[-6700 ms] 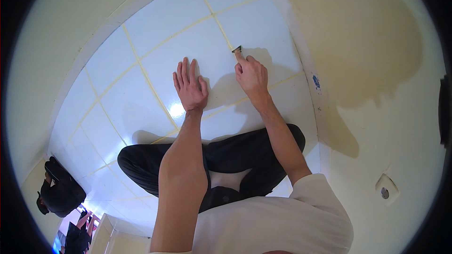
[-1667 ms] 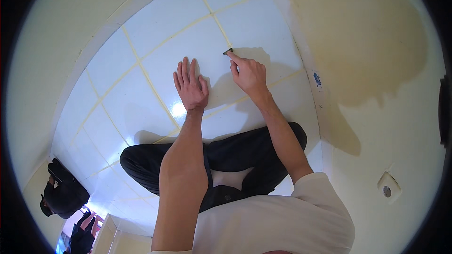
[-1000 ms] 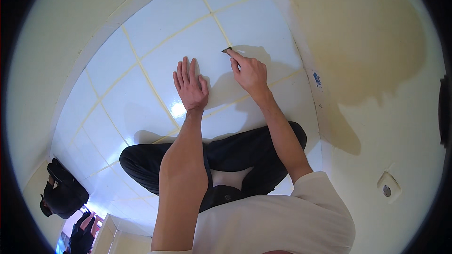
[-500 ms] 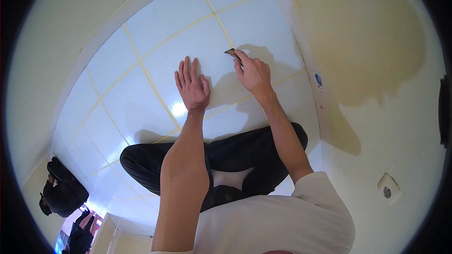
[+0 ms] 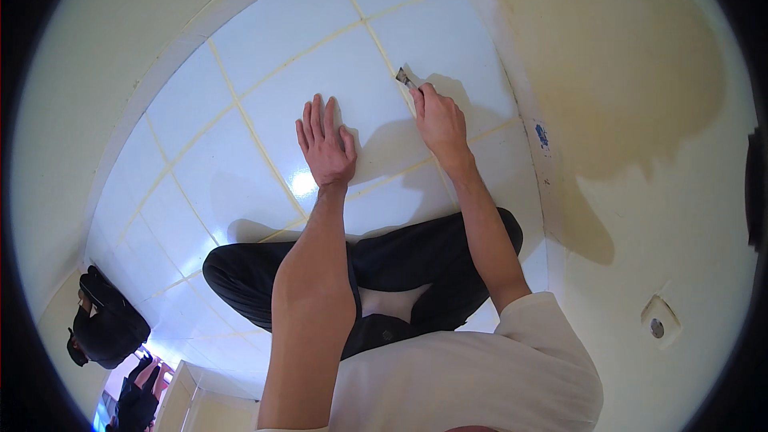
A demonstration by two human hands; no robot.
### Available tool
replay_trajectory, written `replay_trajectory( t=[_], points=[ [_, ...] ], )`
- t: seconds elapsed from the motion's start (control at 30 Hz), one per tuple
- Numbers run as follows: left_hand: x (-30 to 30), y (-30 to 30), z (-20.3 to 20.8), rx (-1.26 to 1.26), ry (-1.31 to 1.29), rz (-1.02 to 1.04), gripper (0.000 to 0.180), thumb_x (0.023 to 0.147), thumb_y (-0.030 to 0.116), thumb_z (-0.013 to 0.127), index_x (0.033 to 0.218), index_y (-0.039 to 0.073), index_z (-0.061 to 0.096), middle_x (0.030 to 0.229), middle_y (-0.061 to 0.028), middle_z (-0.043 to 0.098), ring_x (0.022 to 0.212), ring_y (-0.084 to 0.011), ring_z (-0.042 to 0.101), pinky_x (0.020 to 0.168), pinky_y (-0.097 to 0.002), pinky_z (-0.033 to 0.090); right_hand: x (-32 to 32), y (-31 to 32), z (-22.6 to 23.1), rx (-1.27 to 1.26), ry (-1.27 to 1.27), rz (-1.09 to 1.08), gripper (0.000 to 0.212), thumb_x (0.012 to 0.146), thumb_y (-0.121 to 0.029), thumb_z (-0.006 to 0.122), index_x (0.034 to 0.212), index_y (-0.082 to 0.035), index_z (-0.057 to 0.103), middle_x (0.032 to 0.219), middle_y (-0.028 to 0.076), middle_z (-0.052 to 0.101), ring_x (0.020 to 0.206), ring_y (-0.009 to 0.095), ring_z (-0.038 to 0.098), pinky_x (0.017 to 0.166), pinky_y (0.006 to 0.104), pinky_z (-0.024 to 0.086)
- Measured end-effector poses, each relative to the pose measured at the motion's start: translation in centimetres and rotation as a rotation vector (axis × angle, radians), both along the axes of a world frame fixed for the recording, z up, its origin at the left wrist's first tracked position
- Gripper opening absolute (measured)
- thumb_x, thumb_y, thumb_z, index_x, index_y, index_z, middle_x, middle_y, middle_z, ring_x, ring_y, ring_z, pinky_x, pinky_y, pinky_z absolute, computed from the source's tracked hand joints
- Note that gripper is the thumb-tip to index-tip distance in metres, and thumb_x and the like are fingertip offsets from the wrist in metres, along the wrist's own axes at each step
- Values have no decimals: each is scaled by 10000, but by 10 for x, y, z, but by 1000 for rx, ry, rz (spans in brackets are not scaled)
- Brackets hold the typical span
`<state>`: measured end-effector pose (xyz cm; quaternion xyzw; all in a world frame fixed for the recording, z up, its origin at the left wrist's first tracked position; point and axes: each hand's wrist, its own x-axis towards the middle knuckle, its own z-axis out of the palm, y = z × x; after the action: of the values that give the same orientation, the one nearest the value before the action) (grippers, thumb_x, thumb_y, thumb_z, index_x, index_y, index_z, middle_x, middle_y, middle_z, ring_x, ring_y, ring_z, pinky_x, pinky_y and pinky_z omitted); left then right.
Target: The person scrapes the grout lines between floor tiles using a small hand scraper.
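Observation:
My right hand is closed around the handle of a small scraper, whose flared blade points up and to the left. The blade is at a yellowish grout line between glossy white floor tiles; I cannot tell whether it touches the floor. Most of the handle is hidden inside my fist. To the left, my left hand lies palm down on a tile, fingers stretched out and slightly spread, holding nothing.
My crossed legs in black trousers rest on the floor. A cream wall with a recessed round fitting rises at the right. Another person in black is low at the far left, and a further dark figure is near a doorway.
The scraper has turned in my right hand, its blade shifting right and a little farther away. My right hand moved slightly to the right. My left hand stayed in place.

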<state>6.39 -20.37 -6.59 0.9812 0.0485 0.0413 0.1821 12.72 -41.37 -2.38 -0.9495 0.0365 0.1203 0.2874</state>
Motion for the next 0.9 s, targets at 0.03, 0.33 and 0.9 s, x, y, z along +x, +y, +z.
replay_trajectory(
  t=[0.03, 0.33, 0.9],
  points=[
    [0, 0, 0, 5, -1, 1, 594, 955, 181, 492, 1544, 158, 419, 1644, -82, 344, 1547, -292, 265, 1267, -530, 151, 0, 0, 1, 0, 0, 0, 307, 1055, -305, 528, 969, -20, 606, 744, 211, 687, 728, 421, 694, 655, 540, 540],
    [0, 1, 0, 1, -3, -7, 600, 952, 185, 487, 1547, 161, 416, 1649, -79, 339, 1548, -287, 261, 1270, -524, 148, -1, 1, 1, 8, -42, 3, 239, 1016, -236, 547, 995, -6, 605, 766, 221, 690, 745, 428, 693, 678, 556, 541],
    [1, 0, 2, -8, 1, -1, 601, 953, 177, 488, 1548, 170, 409, 1649, -81, 335, 1546, -291, 261, 1273, -524, 140, -1, -2, 7, -8, 71, 41, 235, 1028, -244, 542, 1049, -16, 596, 796, 233, 696, 754, 448, 692, 684, 560, 545]
  ],
)
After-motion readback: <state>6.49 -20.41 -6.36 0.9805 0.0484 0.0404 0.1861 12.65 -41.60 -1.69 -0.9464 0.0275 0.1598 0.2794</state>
